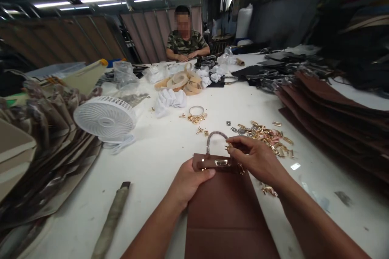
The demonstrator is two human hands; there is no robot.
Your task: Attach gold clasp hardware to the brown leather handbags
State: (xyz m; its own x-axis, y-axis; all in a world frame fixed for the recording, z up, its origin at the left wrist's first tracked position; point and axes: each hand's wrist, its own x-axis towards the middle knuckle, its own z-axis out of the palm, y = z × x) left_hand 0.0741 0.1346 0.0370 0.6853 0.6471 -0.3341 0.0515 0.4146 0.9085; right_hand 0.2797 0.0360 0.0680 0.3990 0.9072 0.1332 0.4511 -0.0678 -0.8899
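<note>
A brown bag [226, 206] with a flat body lies on the white table [158, 158] in front of me. My left hand [190, 182] grips its top left edge, thumb laid across the flap beside the gold clasp [221, 162]. My right hand [257, 158] is closed in a pinch at the top right of the flap, on a small gold fitting near the wrapped curved handle [215, 137]. A heap of loose gold metal fittings [270, 137] lies just beyond my right hand.
A white desk fan [105, 118] lies at left beside stacked bag panels [39, 158]. Brown panels [331, 109] are stacked at right. A rolled tool [112, 218] lies near my left arm. Tape rolls [182, 81] and a seated person [185, 42] are at the far end.
</note>
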